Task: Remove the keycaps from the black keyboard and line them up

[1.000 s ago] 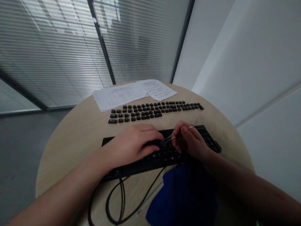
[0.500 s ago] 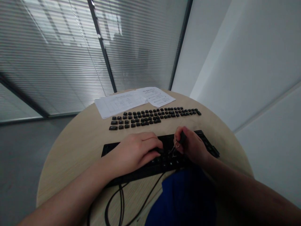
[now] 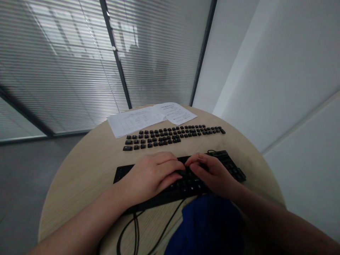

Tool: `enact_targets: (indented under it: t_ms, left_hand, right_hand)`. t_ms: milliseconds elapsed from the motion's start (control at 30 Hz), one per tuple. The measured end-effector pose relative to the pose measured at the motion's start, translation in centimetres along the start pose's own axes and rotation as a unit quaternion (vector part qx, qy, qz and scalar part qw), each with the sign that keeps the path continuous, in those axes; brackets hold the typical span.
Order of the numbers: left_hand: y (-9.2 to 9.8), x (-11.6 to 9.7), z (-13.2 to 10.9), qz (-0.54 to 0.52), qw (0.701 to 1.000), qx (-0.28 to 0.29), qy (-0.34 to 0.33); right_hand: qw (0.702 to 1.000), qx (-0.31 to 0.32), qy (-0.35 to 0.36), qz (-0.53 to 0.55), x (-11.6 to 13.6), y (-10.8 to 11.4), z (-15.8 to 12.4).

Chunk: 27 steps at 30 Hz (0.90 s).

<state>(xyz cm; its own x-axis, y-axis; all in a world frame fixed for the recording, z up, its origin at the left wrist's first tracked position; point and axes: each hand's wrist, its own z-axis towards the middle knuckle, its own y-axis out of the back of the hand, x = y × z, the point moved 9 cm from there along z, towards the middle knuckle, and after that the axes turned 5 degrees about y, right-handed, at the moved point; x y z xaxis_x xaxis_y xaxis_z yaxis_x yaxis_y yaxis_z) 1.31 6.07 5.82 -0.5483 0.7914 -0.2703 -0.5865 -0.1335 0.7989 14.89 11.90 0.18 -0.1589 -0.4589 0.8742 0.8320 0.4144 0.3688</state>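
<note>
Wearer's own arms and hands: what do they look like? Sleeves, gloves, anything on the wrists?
Left grip and right grip: bare human hands, no gloves visible. Left forearm and right forearm: no sleeves, watch or bracelet visible. Dark blue cloth between the forearms, probably clothing.

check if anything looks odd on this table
Yes: keycaps lie loose on the table beyond the keyboard, though keycaps normally sit on one. Their rows look orderly, and no spill shows. The left hand and right hand hide part of the keyboard, so damage there can't be judged.
</note>
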Motion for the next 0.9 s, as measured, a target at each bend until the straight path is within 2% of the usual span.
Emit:
enact_targets:
  t_ms: [133, 433, 533, 600, 667, 800, 900]
  left_hand:
    - [0.1, -0.1, 0.1, 0.006, 1.0, -0.01, -0.009]
    - [-0.9, -0.1, 0.0, -0.001, 1.0, 0.019, -0.014]
    - [-0.9, 0.3, -0.1, -0.007, 0.999, 0.032, -0.003]
    - [-0.3, 1.3, -0.1, 0.001, 0.999, 0.031, 0.027]
    - [0.2, 3.1, -0.1, 0.026, 0.996, 0.039, 0.082]
    - [-0.4, 7.7, -0.9, 0.074, 0.971, 0.126, 0.187]
    - [-1.4, 10.1, -1.7, 0.089, 0.956, 0.177, 0.215]
  right_hand:
    - [0.998, 0.057, -0.035, -0.002, -0.4, -0.8, 0.0]
    - [0.992, 0.098, -0.075, 0.019, -1.1, -1.6, 0.0]
    - [0.991, 0.107, -0.079, -0.005, -1.5, -1.0, 0.2]
    - [0.991, 0.092, -0.077, -0.06, -2.2, 0.3, 1.0]
    - [0.985, 0.062, -0.068, -0.147, -3.4, 2.2, 2.5]
    - [0.94, 0.035, -0.055, -0.334, -6.5, 5.0, 6.9]
    - [0.914, 0.053, -0.079, -0.394, -9.1, 5.6, 9.7]
